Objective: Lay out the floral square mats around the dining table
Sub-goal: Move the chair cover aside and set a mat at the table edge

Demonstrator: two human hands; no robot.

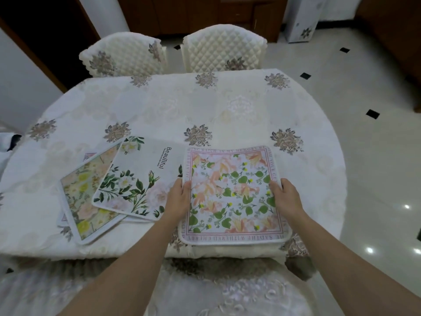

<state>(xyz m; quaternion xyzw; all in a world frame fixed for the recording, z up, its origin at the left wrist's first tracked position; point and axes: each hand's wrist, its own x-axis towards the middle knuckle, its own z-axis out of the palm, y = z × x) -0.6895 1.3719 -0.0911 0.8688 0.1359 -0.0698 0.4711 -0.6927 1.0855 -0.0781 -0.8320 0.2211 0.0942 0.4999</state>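
Pink-bordered square floral mat [232,192] is gripped at both side edges by left hand [178,198] and right hand [286,197], fingers closed on it, squared at the near table [205,106] edge.

The cloth-covered dining table [205,106] carries a pink-bordered mat [230,197] beside a stack of floral mats [109,190].

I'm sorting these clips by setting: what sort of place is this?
Most likely a home dining room: a cloth-covered dining table, two chairs with quilted covers at its far side, and a polished tiled floor.
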